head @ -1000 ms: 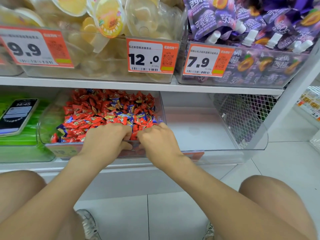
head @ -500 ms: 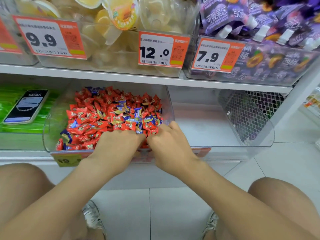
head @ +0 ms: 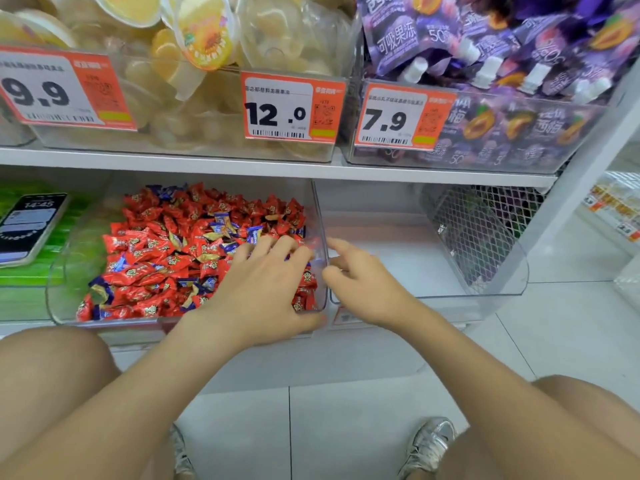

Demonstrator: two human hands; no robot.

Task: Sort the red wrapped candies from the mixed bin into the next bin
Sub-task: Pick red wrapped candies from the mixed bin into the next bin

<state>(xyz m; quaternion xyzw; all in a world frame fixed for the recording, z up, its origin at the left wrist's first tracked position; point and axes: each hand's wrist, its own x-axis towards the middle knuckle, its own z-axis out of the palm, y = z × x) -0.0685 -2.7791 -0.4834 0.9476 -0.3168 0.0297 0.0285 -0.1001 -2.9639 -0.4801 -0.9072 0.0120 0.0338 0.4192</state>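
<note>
- The red wrapped candies (head: 152, 244) are heaped in the mixed bin (head: 62, 271) under the shelf (head: 242, 164), with blue wrapped candies (head: 254, 233) scattered among them. No candy is seen in the next bin (head: 512, 271) to its right.
- The left hand (head: 263, 285) is laid palm down on the pile at the mixed bin's right end, fingers bent over the wrappers. Whether any candy is gripped beneath the palm cannot be told.
- The right hand (head: 360, 282) is held in the next bin, just beside the dividing wall. Its index finger is straight, the rest are loosely curled, and nothing is seen to be held in it.
- The step in hand is judged to be the picking of reds near that wall. Only red wrappers should be gathered, and blue ones close to the fingertips should be nudged aside first.
- A small pinch is better taken than a full scoop, so that each piece can be checked.
- Picked candies should be lifted clear of the wall's rim and released low in the next bin, lest they bounce out over its open front.
</note>
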